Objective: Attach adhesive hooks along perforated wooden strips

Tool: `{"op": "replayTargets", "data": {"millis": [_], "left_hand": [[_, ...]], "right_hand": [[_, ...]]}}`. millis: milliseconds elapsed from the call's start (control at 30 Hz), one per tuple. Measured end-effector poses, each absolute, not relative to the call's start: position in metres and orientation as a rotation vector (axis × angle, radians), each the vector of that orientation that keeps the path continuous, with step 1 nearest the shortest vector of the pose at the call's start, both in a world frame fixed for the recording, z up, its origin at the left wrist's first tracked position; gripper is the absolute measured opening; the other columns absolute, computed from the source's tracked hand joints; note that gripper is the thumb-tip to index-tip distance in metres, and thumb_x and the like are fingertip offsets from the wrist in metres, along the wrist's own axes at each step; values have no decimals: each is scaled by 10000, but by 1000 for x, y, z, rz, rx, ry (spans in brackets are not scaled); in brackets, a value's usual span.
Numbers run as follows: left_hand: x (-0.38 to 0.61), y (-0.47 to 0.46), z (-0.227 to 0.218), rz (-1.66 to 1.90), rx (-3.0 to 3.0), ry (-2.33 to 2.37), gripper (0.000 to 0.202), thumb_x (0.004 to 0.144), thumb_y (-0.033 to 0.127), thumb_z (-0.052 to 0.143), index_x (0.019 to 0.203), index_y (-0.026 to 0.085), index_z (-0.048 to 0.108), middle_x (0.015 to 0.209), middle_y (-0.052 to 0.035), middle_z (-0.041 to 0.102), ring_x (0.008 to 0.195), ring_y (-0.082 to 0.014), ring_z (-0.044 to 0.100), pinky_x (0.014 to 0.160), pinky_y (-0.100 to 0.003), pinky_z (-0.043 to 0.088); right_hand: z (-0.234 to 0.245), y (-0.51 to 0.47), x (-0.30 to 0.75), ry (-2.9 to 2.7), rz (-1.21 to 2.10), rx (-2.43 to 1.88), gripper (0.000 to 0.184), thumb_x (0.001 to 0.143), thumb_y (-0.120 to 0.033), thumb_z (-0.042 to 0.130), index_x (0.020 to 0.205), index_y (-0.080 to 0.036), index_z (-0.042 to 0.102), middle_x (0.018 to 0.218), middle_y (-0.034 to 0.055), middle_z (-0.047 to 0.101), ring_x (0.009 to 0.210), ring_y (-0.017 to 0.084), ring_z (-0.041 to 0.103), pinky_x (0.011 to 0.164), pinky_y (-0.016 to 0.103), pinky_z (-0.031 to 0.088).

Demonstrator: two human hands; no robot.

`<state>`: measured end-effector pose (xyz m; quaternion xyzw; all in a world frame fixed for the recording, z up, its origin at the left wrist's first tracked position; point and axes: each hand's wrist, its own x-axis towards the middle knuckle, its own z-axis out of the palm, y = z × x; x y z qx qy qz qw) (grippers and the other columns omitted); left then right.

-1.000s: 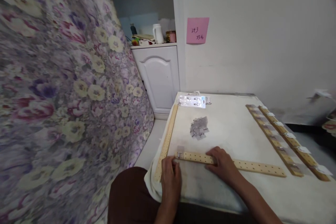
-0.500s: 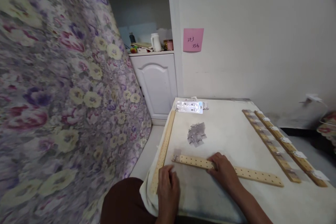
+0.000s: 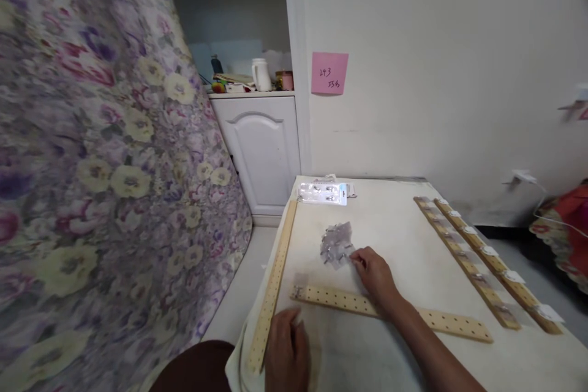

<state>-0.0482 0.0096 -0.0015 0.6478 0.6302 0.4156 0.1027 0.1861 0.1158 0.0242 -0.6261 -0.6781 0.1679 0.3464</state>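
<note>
**Head view: R hand (image 3: 374,269) is off the strip (image 3: 331,301) and now at the clip pile (image 3: 337,244).**
Half a sec ago we press the strip w/ the R hand. Now its half-curled fingertips touch the pile's near edge, and we can't tell if they pinch a clip yet. The forearm still crosses the strip, which lies flat near the front of the table (image 3: 404,220) w/ one clip at its L end. L hand (image 3: 287,352) stays beside that end, fingers loosely bent, grip unclear. So the work shifts from strip to clips.
</note>
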Motion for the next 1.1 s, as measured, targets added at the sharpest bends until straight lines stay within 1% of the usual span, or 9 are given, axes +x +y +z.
{"op": "replayTargets", "data": {"millis": [133,267,400,500,733,800,900,1033,1100], "left_hand": [[-49,12,-7,1273,1947,1841,192,868,267,464,1030,215,554,971,-68,610,928,-228,608,801,-393,521],[-49,13,-7,1299,1960,1823,192,866,257,467,1027,225,565,975,-67,619,939,-229,611,814,-392,520],[-47,11,-2,1269,1922,1819,192,873,258,464,1034,225,563,995,-72,614,956,-232,602,826,-395,514],[-46,9,1,1228,1892,1808,195,879,259,458,1046,230,554,1017,-71,603,980,-234,590,849,-400,500],[-48,6,-1,1254,1854,1747,183,893,265,443,1035,218,548,1014,-67,577,991,-230,558,880,-409,454],[-43,2,6,1268,1833,1689,161,894,280,451,996,215,557,969,-58,580,950,-222,562,856,-388,454],[-27,-8,19,1264,1721,1571,151,889,318,465,922,211,565,874,-39,582,836,-202,574,760,-335,468],[2,-18,30,1196,1373,1389,249,853,415,526,975,200,552,791,-11,610,713,-176,589,661,-287,476],[12,-18,32,1209,1198,1307,284,852,465,517,942,196,539,717,12,599,638,-158,578,603,-266,464]], "right_hand": [[18,141,178,-1806,427,-1616,169,817,-185,492,889,-223,639,854,23,587,776,164,574,717,264,414],[16,146,177,-1869,445,-1577,168,798,-137,488,824,-218,632,838,13,559,732,145,558,680,245,406],[25,138,185,-1926,460,-1507,170,794,-120,468,807,-214,608,872,15,550,784,147,554,715,247,421],[35,128,194,-1934,444,-1475,176,803,-124,444,825,-212,595,883,24,552,803,159,549,728,264,427],[50,92,202,-1842,450,-1434,119,817,-196,462,789,-206,577,805,30,567,706,166,543,656,281,418],[54,79,199,-1812,477,-1417,109,813,-205,468,789,-210,574,799,31,576,697,169,545,648,284,420],[57,58,187,-1782,523,-1371,99,810,-206,470,795,-217,568,803,33,583,697,172,548,639,285,429],[60,29,166,-1821,598,-1298,112,806,-166,469,799,-228,562,809,20,577,706,163,555,644,276,439],[60,18,158,-1872,636,-1257,134,809,-142,459,801,-231,558,825,16,571,714,156,559,656,271,445]]}}
